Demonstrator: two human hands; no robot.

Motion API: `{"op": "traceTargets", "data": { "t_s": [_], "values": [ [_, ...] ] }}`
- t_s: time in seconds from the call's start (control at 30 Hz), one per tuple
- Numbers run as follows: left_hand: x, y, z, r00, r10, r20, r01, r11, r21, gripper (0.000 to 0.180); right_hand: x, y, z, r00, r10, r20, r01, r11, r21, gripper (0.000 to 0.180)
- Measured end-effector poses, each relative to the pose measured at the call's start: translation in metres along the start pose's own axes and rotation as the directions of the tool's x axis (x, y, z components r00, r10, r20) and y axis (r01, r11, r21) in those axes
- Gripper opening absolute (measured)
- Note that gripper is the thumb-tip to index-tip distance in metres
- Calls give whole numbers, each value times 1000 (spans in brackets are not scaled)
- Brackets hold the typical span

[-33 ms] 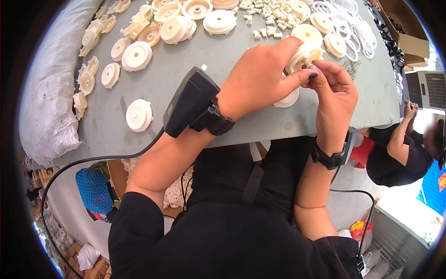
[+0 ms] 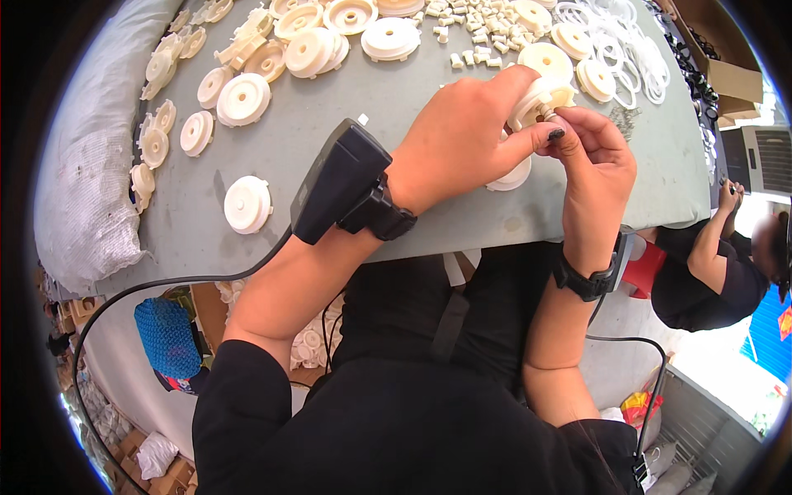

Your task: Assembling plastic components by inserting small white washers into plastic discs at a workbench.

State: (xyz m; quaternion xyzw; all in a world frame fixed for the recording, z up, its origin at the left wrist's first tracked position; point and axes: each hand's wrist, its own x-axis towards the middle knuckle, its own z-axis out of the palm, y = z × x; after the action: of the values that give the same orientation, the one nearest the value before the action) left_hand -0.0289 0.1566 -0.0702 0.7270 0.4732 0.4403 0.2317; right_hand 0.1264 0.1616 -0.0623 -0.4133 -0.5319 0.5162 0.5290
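Observation:
Fingers of my left hand (image 2: 462,136) are closed round a cream round plastic part (image 2: 526,106), held above the right part of the table. At its opening sits a small ridged metal piece (image 2: 545,112), which looks like a spring. My right hand (image 2: 596,165) pinches at this metal piece, thumb and fingertips close to my left thumb. Below the hands lies a white plastic disc (image 2: 513,176), partly covered by my left hand. Just beyond them, a cream round cap (image 2: 544,61) and another ridged wheel (image 2: 596,80) rest on the table.
The grey table (image 2: 305,148) carries several cream wheels (image 2: 243,100) at left and far. Small cream bushings (image 2: 491,29) and white rings (image 2: 615,49) are heaped at the back. A rolled white sheet (image 2: 91,190) edges the left. Another person (image 2: 709,264) works at right.

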Motion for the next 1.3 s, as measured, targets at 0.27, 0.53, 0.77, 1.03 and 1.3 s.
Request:
{"op": "traceTargets", "data": {
  "t_s": [0.27,0.53,0.77,1.03,1.3],
  "values": [
    [0,-3,2,999,40,2,-40,998,43,39,4,4,1,999,14,40,-14,1000,0,14],
    [0,1,2,998,48,-39,-47,998,39,32,8,9,0,999,-29,23,31,996,-88,22],
    [11,-8,-5,995,-87,48,98,929,-358,28,12,1,-2,996,28,81,-12,980,-199,27],
    [16,-24,-32,950,-296,101,266,591,-762,31,21,-11,-7,992,-72,105,85,988,-127,24],
    [21,-40,-49,942,-334,34,243,608,-756,30,36,-3,-19,994,60,94,-5,868,-497,13]
  ]
}}
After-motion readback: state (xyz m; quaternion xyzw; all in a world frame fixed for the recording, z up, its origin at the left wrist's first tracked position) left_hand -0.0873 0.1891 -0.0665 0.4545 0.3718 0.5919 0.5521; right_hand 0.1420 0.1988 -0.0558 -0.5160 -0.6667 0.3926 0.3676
